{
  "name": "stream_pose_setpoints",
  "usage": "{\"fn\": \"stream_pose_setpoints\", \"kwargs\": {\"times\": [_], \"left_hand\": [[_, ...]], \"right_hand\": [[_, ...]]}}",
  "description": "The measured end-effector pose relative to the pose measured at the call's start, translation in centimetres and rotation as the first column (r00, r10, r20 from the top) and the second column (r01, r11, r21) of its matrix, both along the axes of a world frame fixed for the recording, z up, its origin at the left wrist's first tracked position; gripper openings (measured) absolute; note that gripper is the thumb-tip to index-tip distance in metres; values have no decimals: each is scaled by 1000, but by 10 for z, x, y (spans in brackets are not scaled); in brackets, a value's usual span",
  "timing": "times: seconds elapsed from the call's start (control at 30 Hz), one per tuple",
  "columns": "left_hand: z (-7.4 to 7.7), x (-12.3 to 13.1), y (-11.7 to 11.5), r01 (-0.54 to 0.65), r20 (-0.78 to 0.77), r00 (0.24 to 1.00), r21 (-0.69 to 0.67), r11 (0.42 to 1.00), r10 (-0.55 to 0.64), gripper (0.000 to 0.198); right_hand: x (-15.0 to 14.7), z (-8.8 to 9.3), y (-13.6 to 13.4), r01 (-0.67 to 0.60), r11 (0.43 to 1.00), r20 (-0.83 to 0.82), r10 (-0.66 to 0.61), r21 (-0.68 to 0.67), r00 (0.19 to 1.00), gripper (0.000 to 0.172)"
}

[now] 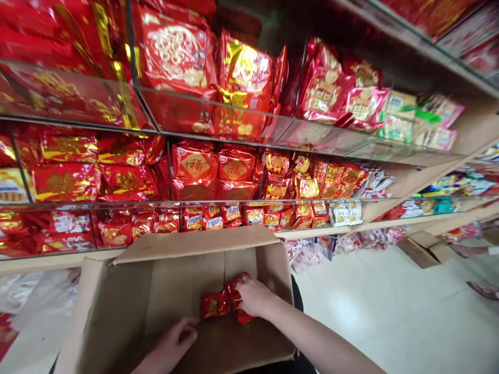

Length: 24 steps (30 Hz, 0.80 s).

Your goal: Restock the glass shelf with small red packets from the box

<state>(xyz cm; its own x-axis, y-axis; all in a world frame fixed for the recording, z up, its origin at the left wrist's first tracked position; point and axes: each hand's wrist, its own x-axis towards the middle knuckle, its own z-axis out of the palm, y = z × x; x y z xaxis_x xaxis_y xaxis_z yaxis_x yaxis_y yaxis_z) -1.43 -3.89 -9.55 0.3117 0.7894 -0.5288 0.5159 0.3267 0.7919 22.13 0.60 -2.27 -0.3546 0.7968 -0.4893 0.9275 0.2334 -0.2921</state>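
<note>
An open cardboard box [183, 283] lies in front of me, with a few small red packets [214, 305] near its middle. Over the packets on the right, my right hand [253, 296] has its fingers closed on a red packet [234, 284]. My left hand [177, 340] is inside the box, left of the packets and apart from them, with its fingers curled and a gap between thumb and fingers; nothing shows in it.
Shelves with clear dividers [218, 201] full of red and gold packets rise behind the box. Bagged goods [310, 253] lie under the lowest shelf. Another cardboard box [423, 249] stands on the pale floor [362, 311] at the right.
</note>
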Motion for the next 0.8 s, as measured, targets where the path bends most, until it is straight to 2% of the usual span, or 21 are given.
{"fn": "stream_pose_setpoints", "kwargs": {"times": [0.07, 0.13, 0.23, 0.33, 0.47, 0.53, 0.63, 0.7, 0.8], "left_hand": [[-1, 1, -1, 9, -7, 1000, -1, 1000, -9, 36], [-4, 1, -2, 16, 1, 1000, 1, 1000, -16, 33], [-8, 0, -2, 9, 16, 1000, 5, 1000, -9, 31], [-10, 0, -3, -15, 44, 999, -3, 1000, 16, 32], [2, 6, 1, -96, 103, 990, -21, 995, 98, 35], [17, 12, 7, -171, 138, 975, -23, 985, 173, 48], [47, 24, 16, -237, 250, 936, -66, 969, 246, 67], [67, 33, 22, -240, 340, 901, -127, 962, 270, 62], [91, 40, 23, -271, 422, 848, -174, 947, 321, 43]], "right_hand": [[2, -30, 12, 104, 995, 45, -104, -9, 994, 54], [1, -48, 23, 201, 979, 89, -199, -21, 976, 59], [-1, -65, 31, 303, 952, 123, -296, -40, 947, 47], [4, -71, 33, 328, 937, 85, -319, -122, 944, 36], [16, -59, 26, 372, 915, -92, -389, -159, 917, 18], [18, -46, 17, 390, 908, -242, -417, -153, 876, 20], [12, -26, 3, 367, 904, -433, -428, -221, 793, 29], [4, -12, -6, 358, 873, -573, -487, -331, 659, 32], [-10, 9, -19, 377, 797, -730, -593, -472, 339, 33]]}}
